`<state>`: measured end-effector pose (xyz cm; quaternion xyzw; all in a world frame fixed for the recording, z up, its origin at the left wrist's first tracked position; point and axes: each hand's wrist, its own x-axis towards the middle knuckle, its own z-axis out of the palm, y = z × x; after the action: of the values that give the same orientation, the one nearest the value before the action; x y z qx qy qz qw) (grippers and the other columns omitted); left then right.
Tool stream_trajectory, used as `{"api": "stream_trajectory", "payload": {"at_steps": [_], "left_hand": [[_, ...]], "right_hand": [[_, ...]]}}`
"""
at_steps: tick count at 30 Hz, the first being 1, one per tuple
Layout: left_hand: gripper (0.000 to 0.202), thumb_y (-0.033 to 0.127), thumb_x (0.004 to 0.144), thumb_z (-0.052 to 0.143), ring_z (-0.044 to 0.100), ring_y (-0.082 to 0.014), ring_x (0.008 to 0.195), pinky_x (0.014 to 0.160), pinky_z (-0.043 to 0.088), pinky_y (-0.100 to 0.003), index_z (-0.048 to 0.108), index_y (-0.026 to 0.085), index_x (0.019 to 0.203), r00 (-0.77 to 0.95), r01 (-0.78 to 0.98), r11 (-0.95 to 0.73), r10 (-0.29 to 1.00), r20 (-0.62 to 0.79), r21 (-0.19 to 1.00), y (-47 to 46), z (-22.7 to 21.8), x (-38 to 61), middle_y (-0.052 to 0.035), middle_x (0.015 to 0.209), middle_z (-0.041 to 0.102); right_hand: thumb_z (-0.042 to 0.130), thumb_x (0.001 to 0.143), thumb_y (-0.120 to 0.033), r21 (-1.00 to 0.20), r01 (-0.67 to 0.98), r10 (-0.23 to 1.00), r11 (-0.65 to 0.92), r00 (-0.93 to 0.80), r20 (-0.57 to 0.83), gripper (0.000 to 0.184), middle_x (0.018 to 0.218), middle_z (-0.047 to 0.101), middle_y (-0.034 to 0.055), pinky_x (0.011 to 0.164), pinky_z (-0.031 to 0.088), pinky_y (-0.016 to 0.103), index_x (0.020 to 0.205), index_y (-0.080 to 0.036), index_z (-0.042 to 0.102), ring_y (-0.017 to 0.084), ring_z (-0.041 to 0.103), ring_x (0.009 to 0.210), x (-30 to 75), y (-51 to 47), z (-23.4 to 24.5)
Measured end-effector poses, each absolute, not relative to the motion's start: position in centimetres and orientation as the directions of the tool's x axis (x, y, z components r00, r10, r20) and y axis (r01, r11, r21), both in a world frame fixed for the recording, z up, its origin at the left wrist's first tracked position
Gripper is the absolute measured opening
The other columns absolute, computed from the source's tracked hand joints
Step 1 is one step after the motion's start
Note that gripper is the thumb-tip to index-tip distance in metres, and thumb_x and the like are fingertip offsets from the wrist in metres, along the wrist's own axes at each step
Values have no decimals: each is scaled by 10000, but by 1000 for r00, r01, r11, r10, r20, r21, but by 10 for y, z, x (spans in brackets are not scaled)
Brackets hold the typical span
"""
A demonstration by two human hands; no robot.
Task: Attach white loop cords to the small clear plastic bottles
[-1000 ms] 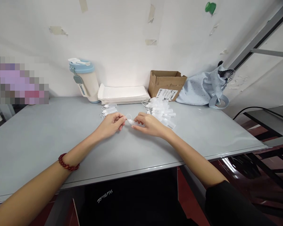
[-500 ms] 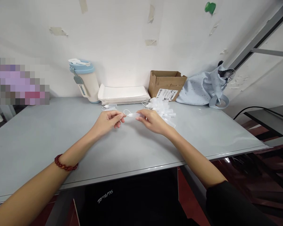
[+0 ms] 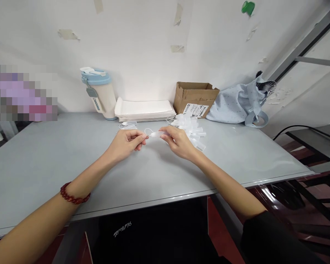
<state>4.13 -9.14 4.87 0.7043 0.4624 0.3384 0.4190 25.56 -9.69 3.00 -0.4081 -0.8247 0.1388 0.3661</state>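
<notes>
My right hand [image 3: 178,141] is closed around a small translucent white squeeze bottle [image 3: 154,135], which lies sideways above the table with its narrow tip to the left. A thin white loop curves up from the bottle's neck. At that tip my left hand [image 3: 129,143] pinches with thumb and forefinger; what sits between them is too small to make out. Just beyond my right hand lies a pile of similar small bottles [image 3: 191,126], partly hidden by it. Another little bottle with a white loop [image 3: 129,124] rests behind my left hand.
Along the wall stand a cream tumbler with a blue lid [image 3: 103,93], a stack of white paper or packets [image 3: 145,108], an open cardboard box [image 3: 196,95] and a light blue cloth bag [image 3: 233,104]. The grey table's front edge [image 3: 154,204] runs before my body.
Both hands stay nearly in place, the left fingertips slightly closer to the bottle's tip. The whole view has shifted slightly.
</notes>
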Motion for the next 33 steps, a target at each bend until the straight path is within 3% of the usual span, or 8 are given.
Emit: {"api": "stream_trajectory", "payload": {"at_steps": [26, 33], "left_hand": [[237, 358, 810, 596, 506, -121, 550, 602, 417, -265, 651, 154, 702, 360, 335, -184, 931, 55, 924, -91, 46, 41, 3, 560, 563], [233, 335, 797, 612, 490, -104, 538, 597, 431, -263, 646, 150, 662, 338, 210, -157, 938, 80, 965, -90, 44, 42, -6, 624, 578]], "right_hand": [[398, 956, -278, -460, 602, 750, 653, -430, 503, 243, 882, 634, 97, 687, 424, 302, 1066, -142, 566, 182, 565, 761, 251, -98, 23], [422, 954, -295, -539, 558, 774, 631, -406, 487, 255, 929, 651, 92, 700, 436, 295, 1082, -147, 585, 169, 562, 773, 253, -95, 28]]}}
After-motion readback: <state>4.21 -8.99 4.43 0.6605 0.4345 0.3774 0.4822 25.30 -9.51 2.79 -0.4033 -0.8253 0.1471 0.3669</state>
